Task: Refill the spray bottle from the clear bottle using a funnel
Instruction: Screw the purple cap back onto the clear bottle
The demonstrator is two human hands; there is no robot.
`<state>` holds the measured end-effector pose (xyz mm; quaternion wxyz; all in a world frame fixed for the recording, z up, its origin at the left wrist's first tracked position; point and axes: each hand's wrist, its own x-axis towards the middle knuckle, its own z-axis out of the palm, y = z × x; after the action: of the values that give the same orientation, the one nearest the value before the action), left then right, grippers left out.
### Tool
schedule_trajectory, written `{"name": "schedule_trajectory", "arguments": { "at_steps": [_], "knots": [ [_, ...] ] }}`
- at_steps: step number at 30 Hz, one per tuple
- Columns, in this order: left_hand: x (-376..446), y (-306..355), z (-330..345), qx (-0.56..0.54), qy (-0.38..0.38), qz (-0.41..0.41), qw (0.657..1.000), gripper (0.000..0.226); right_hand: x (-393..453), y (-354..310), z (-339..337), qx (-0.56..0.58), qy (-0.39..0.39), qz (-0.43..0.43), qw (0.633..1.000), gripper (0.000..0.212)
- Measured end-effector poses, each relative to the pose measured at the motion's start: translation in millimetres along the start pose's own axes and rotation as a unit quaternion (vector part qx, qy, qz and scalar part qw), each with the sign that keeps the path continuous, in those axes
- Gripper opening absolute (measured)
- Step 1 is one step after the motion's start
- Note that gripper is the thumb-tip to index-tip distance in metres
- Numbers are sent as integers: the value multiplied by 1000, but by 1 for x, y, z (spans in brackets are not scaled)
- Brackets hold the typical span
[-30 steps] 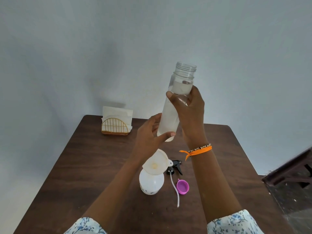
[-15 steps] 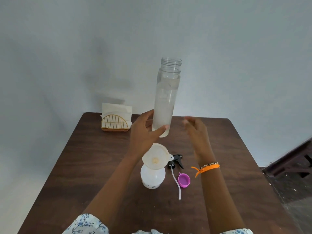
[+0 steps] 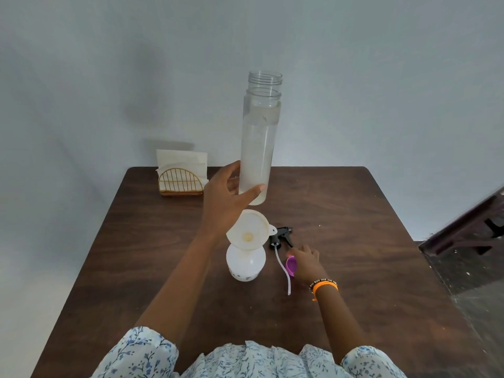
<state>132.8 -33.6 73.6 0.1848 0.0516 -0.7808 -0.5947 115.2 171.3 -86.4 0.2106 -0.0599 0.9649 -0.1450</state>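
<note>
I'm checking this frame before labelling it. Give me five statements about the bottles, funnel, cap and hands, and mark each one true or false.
1. The left hand holds the tall clear plastic bottle upright by its lower end. True.
2. The clear bottle has its cap screwed on. False: its threaded mouth is open.
3. The white plastic funnel sits in the neck of the round white spray bottle. True.
4. The right hand grips the black trigger sprayer head. False: it grips the small purple cap; the sprayer head lies on the dark brown wooden table.
5. The napkin holder stands by the table's near edge. False: the gold wire napkin holder stands at the far left corner.
</note>
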Motion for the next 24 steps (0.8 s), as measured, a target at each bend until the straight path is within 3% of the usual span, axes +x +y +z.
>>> {"name": "schedule_trajectory", "arguments": {
  "at_steps": [8, 12, 17, 24],
  "knots": [
    [-1, 0, 0, 6, -13, -4, 1000, 60, 8, 1, -5, 33, 77, -11, 996, 45],
    [2, -2, 0, 15, -13, -9, 1000, 61, 16, -11, -45, 180, 125, -23, 975, 40],
    [2, 0, 1, 7, -11, -8, 1000, 62, 0, -49, -120, 433, 94, -129, 887, 36],
    [8, 7, -4, 5, 15, 5, 1000, 64, -28, -97, -197, 595, 111, -305, 736, 35]
  ]
}}
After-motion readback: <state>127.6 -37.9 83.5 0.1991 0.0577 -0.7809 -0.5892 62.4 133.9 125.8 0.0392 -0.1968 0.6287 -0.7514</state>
